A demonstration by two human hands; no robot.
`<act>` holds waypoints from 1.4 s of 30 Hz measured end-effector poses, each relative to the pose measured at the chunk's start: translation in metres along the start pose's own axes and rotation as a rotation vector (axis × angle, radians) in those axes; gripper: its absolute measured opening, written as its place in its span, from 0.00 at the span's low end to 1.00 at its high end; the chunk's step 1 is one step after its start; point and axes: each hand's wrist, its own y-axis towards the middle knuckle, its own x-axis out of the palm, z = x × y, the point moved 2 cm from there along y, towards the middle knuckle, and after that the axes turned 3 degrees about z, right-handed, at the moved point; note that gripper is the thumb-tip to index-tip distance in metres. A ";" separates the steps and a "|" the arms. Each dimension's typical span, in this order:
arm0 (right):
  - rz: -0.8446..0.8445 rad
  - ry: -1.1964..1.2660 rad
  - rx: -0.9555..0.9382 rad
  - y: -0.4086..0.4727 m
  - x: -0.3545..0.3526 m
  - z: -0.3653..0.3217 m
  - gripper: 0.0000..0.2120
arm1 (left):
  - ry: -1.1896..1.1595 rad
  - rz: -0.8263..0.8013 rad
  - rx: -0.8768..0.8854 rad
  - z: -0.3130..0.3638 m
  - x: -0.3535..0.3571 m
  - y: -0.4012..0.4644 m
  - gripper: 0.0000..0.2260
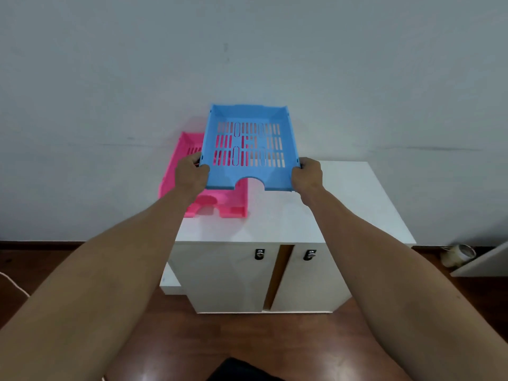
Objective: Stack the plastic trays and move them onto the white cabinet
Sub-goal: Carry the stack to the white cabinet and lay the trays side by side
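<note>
While you hold the blue slotted letter tray [248, 148] in the air, your left hand [191, 171] grips its near left corner and your right hand [307, 174] grips its near right corner. On both hands the fingers are closed around the side walls, thumbs on top. The tray is roughly level, its notched front edge facing you, at about twelve o'clock from your chest.

The pink letter tray [209, 204] already rests on the white cabinet [343, 193], at the left rear of the top, close to the wall. It sits at about eight o'clock from the blue tray and is partly hidden under it. Whether the two trays touch cannot be told.

This looks like the stacking step, with the blue tray not yet seated. The next move likely calls for shifting it toward eight o'clock until its walls line up over the pink tray, then lowering it evenly so the corners meet squarely.
</note>
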 end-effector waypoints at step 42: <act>-0.120 -0.062 0.151 0.027 -0.069 0.190 0.13 | 0.114 -0.049 -0.291 -0.080 0.150 -0.111 0.22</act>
